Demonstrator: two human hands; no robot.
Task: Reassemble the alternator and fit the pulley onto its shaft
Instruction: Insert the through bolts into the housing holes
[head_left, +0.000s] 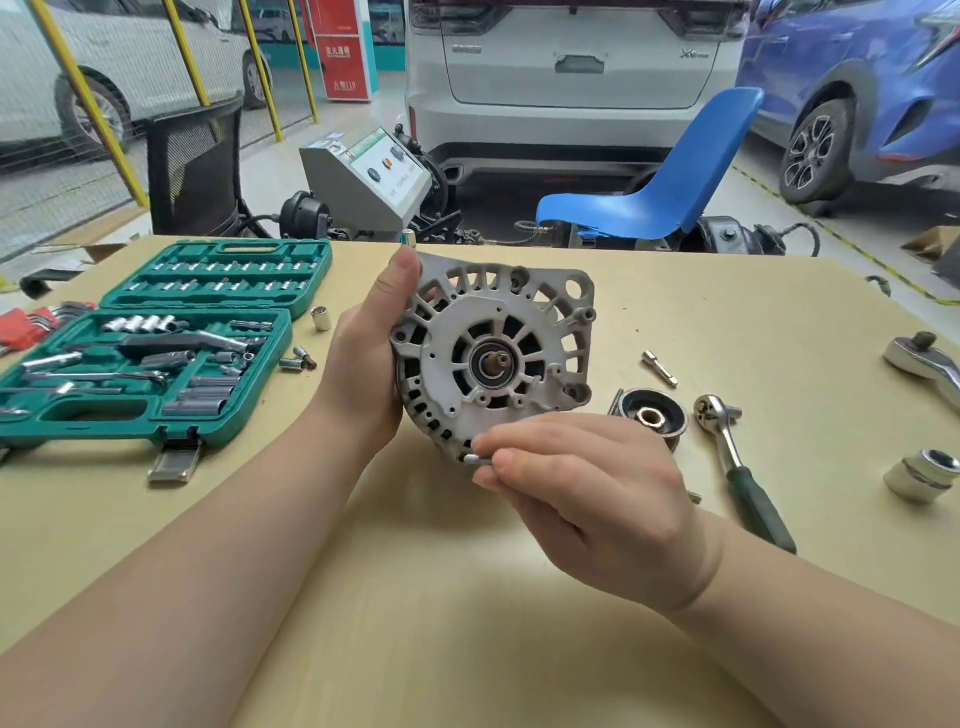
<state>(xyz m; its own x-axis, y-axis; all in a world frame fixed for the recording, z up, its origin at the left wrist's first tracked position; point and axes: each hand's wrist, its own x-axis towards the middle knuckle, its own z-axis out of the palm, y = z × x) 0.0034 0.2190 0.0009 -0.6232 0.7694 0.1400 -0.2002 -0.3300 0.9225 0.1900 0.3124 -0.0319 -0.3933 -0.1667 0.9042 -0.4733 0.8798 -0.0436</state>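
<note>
The alternator (493, 358) was up off the table (467, 597), tipped on edge over the middle with its shaft (500, 360) bare and facing the camera, and there lay the risk: the left hand (366, 364) carried all that weight alone, thumb hooked over the top rim, the rest of its fingers hidden behind the housing, so a slack grip could have let it roll out and drop onto the table. Down at the lower rim, the right hand (582, 493) had its thumb and forefinger pinched tight on a small bolt (479, 459), the other fingers loosely curled beneath, tip of the bolt right at the housing edge. Whether it had found its hole could not be told. Entered at an angle, it would likely have cross-threaded in that soft casting; let go too early, it could have fallen and bounced off towards the near edge. The pulley (652, 418) lay on the table just right of the alternator, not yet on the shaft, with a ratchet (737, 462) beside it, and a careless elbow might have knocked either along towards the right edge. A loose socket (924, 475) stood near that right edge too. The socket set (150, 353) lay open by the left edge, well apart from the work.
</note>
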